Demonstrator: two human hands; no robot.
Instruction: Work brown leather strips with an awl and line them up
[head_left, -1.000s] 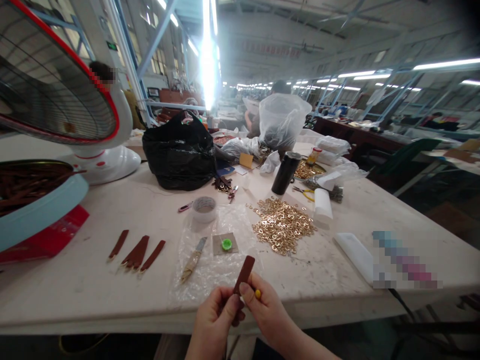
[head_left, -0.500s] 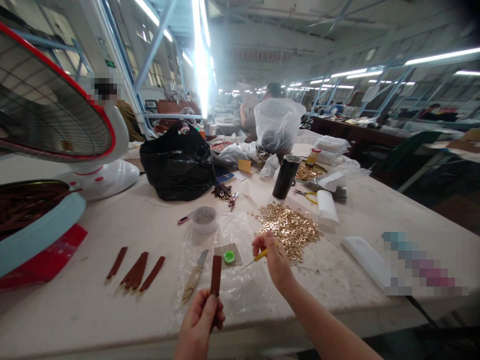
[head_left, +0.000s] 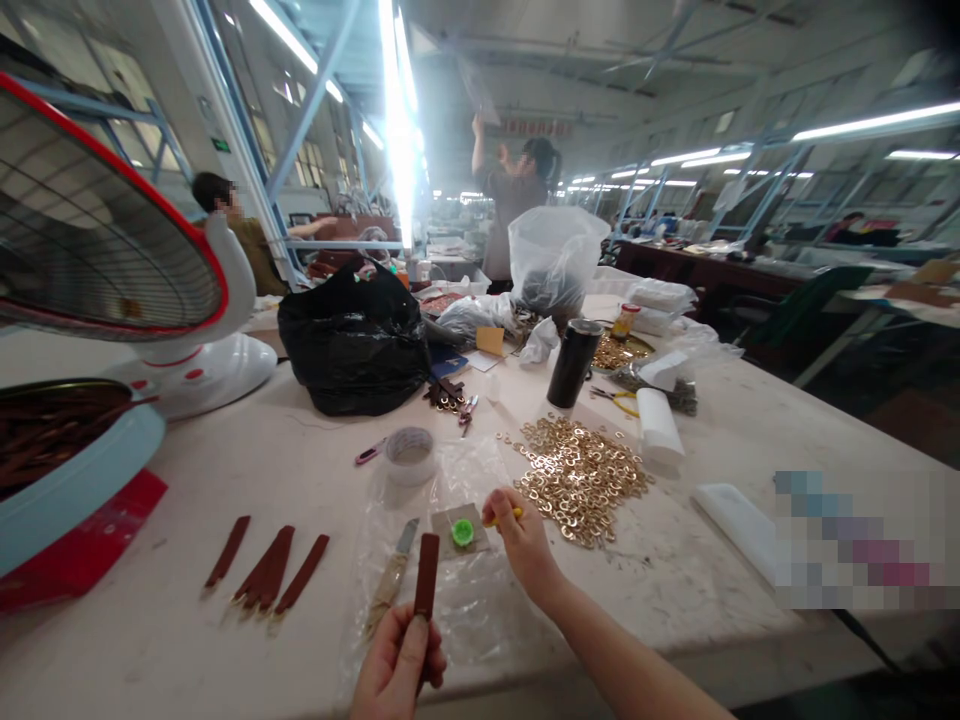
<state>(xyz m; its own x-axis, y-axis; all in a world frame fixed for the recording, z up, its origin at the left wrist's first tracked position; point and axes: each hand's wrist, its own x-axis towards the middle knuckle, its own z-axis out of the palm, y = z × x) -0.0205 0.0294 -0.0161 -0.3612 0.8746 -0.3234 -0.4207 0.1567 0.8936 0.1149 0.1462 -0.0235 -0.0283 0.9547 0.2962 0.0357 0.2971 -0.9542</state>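
My left hand (head_left: pixel 401 650), closed, pinches a brown leather strap (head_left: pixel 427 575) upright at the front of the table. My right hand (head_left: pixel 523 535) is closed around the yellow handle of a thin-pointed awl (head_left: pixel 510 516); its tip is hidden now. Between and beyond the hands, a small green cap (head_left: pixel 462 533) sits on a grey-brown square (head_left: pixel 444 548) over a clear plastic sheet (head_left: pixel 465 615). A knife with a wrapped handle (head_left: pixel 390 580) lies left of the strap. Past my right hand spreads a pile of small gold metal rings (head_left: pixel 581 475).
More brown straps (head_left: pixel 270 570) with gold ends lie at left, near a fan (head_left: pixel 217 365) and a light-blue tub (head_left: pixel 112 460). A tape roll (head_left: pixel 409 455), black bag (head_left: pixel 352 340), black tumbler (head_left: pixel 574 362) and yellow-handled pliers (head_left: pixel 624 402) stand or lie farther back. Two people are beyond the table.
My right hand has moved left with the awl, nearer the green cap and the strap, and the awl has turned. The left hand still holds the strap. A person behind has raised an arm.
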